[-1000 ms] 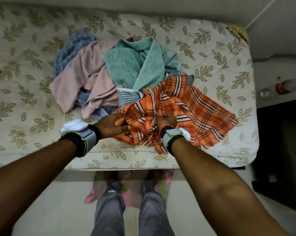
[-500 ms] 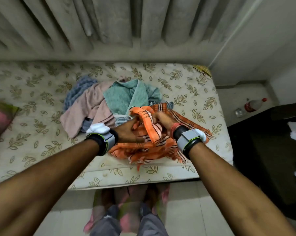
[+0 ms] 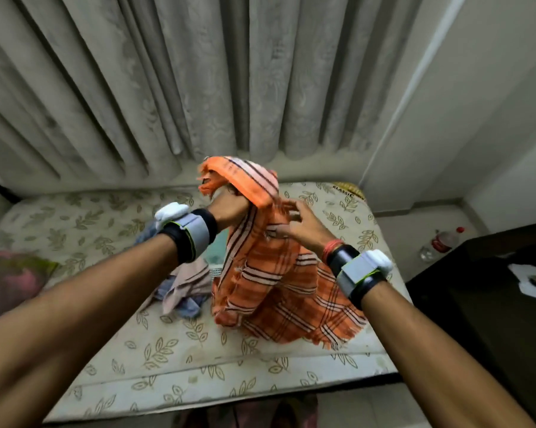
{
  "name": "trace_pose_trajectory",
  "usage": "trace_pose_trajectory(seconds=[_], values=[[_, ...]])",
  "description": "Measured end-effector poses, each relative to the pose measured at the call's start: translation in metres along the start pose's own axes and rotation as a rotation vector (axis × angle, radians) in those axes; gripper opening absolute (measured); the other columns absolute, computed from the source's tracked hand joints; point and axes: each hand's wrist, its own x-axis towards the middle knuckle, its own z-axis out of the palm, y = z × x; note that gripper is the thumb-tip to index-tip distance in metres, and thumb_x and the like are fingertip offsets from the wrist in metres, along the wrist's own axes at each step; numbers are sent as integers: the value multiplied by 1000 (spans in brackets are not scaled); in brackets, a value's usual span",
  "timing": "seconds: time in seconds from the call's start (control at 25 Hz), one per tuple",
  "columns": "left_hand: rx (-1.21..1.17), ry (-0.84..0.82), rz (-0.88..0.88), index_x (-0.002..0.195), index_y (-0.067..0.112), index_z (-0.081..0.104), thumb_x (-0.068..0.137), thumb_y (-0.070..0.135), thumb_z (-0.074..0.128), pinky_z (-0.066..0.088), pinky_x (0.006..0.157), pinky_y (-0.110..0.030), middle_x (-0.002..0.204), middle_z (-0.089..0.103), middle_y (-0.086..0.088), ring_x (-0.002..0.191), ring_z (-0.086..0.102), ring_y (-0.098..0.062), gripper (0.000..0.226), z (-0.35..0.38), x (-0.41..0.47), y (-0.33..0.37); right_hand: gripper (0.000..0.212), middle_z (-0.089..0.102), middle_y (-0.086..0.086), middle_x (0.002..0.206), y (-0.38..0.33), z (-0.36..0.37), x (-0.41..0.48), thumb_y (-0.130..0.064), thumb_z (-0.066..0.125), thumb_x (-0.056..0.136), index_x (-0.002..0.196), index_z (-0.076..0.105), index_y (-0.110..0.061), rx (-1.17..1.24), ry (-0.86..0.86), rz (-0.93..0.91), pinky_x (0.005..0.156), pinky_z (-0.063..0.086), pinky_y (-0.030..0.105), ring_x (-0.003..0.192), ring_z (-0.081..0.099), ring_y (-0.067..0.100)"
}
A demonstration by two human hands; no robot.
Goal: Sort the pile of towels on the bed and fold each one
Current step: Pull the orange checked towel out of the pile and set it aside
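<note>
Half a second ago both hands gripped the orange towel (image 3: pixel 279 273) low over the bed (image 3: pixel 168 344); now the left hand (image 3: pixel 229 208) has raised it well above the mattress, and the view has tilted up to take in more of the curtain (image 3: pixel 199 72). The left hand is closed on the towel's upper edge, with the fringed end draped over its knuckles. The right hand (image 3: pixel 303 227) has let go of its earlier grip: its fingers are spread and lie against the hanging cloth just below the left hand. The towel hangs down from the left hand, and its lower part still rests bunched on the bed near the front edge. Behind the left wrist lies the pile (image 3: pixel 186 285) of pink, blue and teal towels, mostly hidden by the arm. The bed's near strip and left half are bare mattress. A dark cabinet (image 3: pixel 483 304) stands close by the bed's right edge, and a bottle (image 3: pixel 444 240) stands on the floor beyond it.
</note>
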Motion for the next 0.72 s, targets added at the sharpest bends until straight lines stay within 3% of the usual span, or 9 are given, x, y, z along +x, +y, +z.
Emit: trace_pose_trajectory(seconds=[0.08, 0.12, 0.24, 0.32, 0.4, 0.52, 0.6, 0.68, 0.72], values=[[-247, 124, 71, 111, 9, 65, 83, 9, 62, 47, 86, -24, 104, 64, -6, 97, 60, -11, 28, -13, 2, 35, 109, 47, -7, 144, 23, 9, -7, -51, 93, 59, 149, 35, -30, -232, -32, -22, 112, 43, 39, 131, 50, 16], [-360, 137, 99, 103, 9, 66, 81, 11, 63, 50, 81, -28, 96, 63, -11, 88, 60, -12, 22, -19, 0, 53, 116, 48, -7, 147, 33, 15, -9, -57, 95, 52, 149, 36, -34, -244, -74, -24, 114, 41, 39, 136, 49, 17], [-693, -18, -79, 107, 11, 64, 93, 16, 57, 53, 89, -42, 107, 67, -12, 96, 65, -22, 16, -38, -6, 88, 88, 57, -3, 140, 39, 36, -17, -34, 93, 70, 144, 48, -24, -101, -118, 132, 101, 42, 25, 133, 53, 17], [-782, -15, -89, 112, 11, 64, 97, 20, 52, 53, 92, -41, 112, 68, -12, 102, 65, -24, 21, -63, -14, 98, 55, 66, 6, 129, 31, 47, -10, -30, 81, 85, 134, 61, -15, -112, 45, 210, 89, 45, 29, 120, 61, 24], [-838, 45, -82, 104, 14, 68, 98, 25, 50, 59, 82, -36, 101, 72, -8, 94, 69, -21, 22, -89, -19, 95, 33, 72, 14, 118, 20, 53, -3, -30, 74, 89, 117, 71, -11, -91, 220, 231, 84, 50, 35, 106, 67, 31], [-807, 150, -181, 94, 14, 67, 99, 28, 48, 58, 76, -33, 83, 75, -6, 83, 72, -18, 25, -129, -30, 67, 19, 75, 10, 101, -3, 55, 6, -23, 70, 89, 103, 75, -12, -5, 365, 181, 77, 51, 35, 96, 69, 28], [-719, 175, -318, 88, 15, 64, 99, 27, 47, 56, 77, -31, 74, 73, -4, 75, 70, -18, 24, -152, -43, 37, 24, 72, 9, 93, -24, 55, 13, -26, 61, 85, 97, 73, -10, 18, 430, 144, 74, 51, 37, 92, 69, 27], [-492, 174, -490, 84, 16, 59, 97, 27, 51, 52, 79, -33, 76, 67, -6, 74, 63, -18, 19, -171, -58, 2, 28, 68, 7, 84, -49, 58, 23, -29, 51, 75, 87, 70, -12, -3, 437, 76, 72, 51, 36, 86, 68, 24], [-346, 128, -567, 87, 15, 59, 97, 30, 53, 51, 81, -34, 83, 65, -9, 76, 62, -19, 18, -178, -64, -15, 20, 65, 6, 82, -64, 59, 25, -25, 52, 76, 83, 67, -13, -22, 417, 11, 70, 48, 34, 84, 63, 20]])
